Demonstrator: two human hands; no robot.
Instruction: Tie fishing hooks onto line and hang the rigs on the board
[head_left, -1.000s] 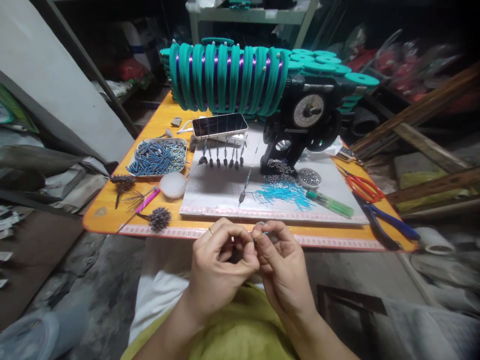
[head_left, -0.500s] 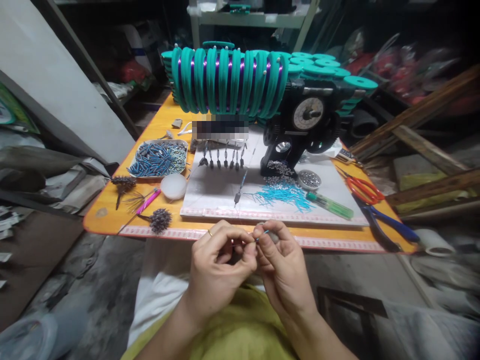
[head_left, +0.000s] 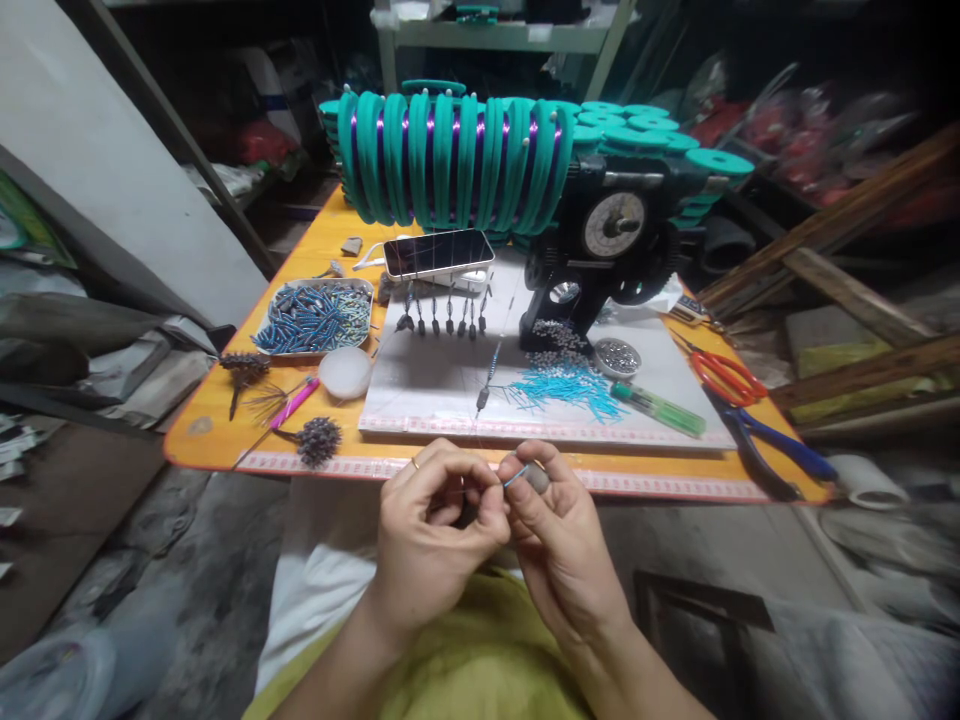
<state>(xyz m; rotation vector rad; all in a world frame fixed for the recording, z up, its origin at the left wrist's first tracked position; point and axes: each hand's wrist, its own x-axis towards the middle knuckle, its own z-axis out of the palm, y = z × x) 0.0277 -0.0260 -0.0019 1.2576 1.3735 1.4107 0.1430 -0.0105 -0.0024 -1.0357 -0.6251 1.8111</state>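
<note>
My left hand [head_left: 435, 530] and my right hand [head_left: 559, 530] meet just in front of the orange table's near edge [head_left: 660, 485]. Both are closed in a pinch. Between the right thumb and forefinger sits a thin blue bugle bead [head_left: 516, 476]; the left fingertips pinch a fine wire that I can barely see. A strung piece [head_left: 489, 375] hangs on a thread over the white mat [head_left: 442, 385]. A heap of loose blue beads [head_left: 566, 385] lies on the mat just beyond my right hand.
A tray of finished blue pieces [head_left: 313, 315] sits at the left, a phone [head_left: 439, 252] behind the mat. Teal spools with purple wire [head_left: 454, 160] and a black winding machine [head_left: 611, 245] stand at the back. Red scissors [head_left: 724, 375], blue pliers [head_left: 780, 450] and a green lighter [head_left: 660, 408] lie right.
My hands have stayed together at the table edge. The blue bead has tilted and shifted slightly in my right fingers, and the hanging strung piece has swung a little.
</note>
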